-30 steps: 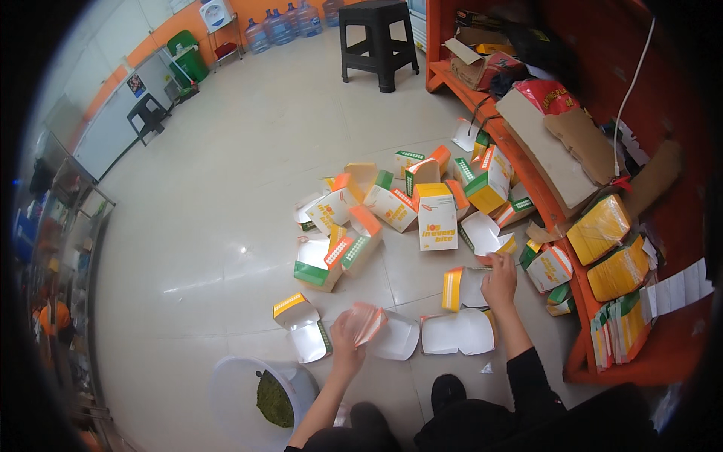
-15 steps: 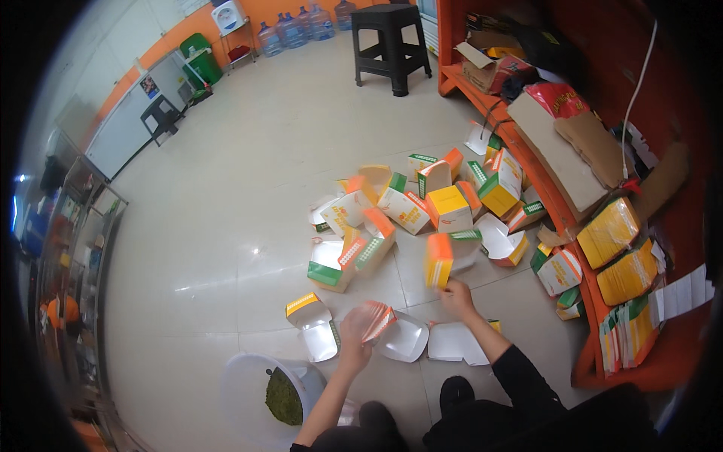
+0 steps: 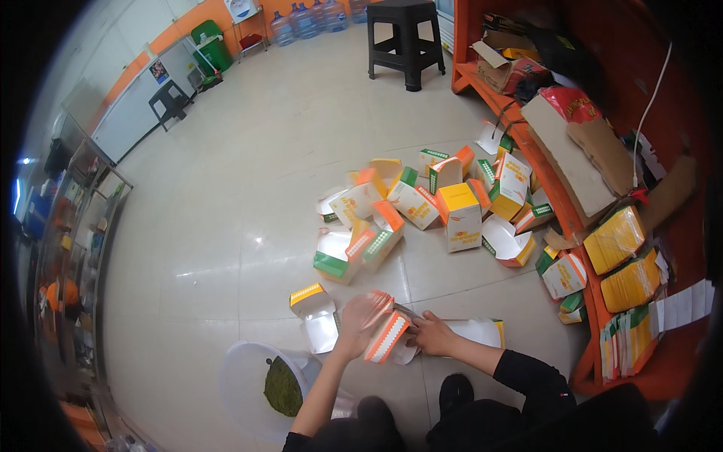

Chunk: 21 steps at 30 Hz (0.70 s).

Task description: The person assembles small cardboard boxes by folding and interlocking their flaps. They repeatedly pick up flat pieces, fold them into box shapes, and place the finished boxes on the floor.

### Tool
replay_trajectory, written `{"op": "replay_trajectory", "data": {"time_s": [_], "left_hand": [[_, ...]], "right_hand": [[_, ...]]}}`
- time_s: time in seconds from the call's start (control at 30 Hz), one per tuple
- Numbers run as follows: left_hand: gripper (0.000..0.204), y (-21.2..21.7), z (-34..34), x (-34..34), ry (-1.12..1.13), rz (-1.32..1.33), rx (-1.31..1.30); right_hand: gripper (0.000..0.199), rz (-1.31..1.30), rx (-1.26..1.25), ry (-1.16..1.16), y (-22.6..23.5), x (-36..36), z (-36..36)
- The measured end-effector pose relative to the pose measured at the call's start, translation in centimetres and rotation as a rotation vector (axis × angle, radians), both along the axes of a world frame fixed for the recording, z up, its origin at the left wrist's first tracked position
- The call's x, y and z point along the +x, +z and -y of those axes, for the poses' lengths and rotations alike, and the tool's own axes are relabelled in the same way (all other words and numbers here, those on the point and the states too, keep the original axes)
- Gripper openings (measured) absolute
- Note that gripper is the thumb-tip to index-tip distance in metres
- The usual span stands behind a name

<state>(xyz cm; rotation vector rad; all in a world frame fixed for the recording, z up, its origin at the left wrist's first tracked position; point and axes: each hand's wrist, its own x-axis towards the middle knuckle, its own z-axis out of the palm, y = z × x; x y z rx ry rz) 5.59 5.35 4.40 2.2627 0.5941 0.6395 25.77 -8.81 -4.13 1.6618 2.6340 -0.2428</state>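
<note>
A folding paper carton (image 3: 387, 340) with orange and white sides is between my hands, above the floor near my feet. My left hand (image 3: 360, 322), somewhat blurred, grips its left side. The fingers of my right hand (image 3: 431, 335) close on its right edge. Just left of them lies an opened carton (image 3: 319, 331) with a white inside and yellow flap. Another flattened carton (image 3: 474, 333) lies partly behind my right forearm. Beyond my hands, several assembled cartons in white, yellow, orange and green are heaped; a yellow-topped one (image 3: 463, 226) stands at the front.
A translucent bin (image 3: 239, 377) with a dark green mass inside stands left of my feet. An orange shelf (image 3: 553, 200) along the right holds cardboard, yellow wrapped packs (image 3: 629, 280) and stacked flat cartons (image 3: 626, 340). A black stool (image 3: 407, 45) stands farther back.
My right hand has let go of a yellow and orange carton at the heap and drawn back toward me. It now meets my left hand at another carton, which has opened out somewhat.
</note>
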Motion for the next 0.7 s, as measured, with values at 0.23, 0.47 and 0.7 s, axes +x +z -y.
{"op": "replay_trajectory", "data": {"time_s": [0.23, 0.47, 0.7], "left_hand": [[0.044, -0.2, 0.6, 0.3, 0.057, 0.073, -0.081], [0.06, -1.5, 1.6, 0.1, 0.018, -0.012, -0.077], [0.078, -1.9, 1.9, -0.5, -0.008, -0.002, -0.027]], "right_hand": [[0.024, -0.1, -0.188, -0.155, 3.9, -0.2, -0.8], [0.054, -0.418, -0.045, -0.407, 2.9, -4.7, -1.3], [0.063, -0.389, -0.202, -0.524, 2.4, -5.6, -2.4]]}}
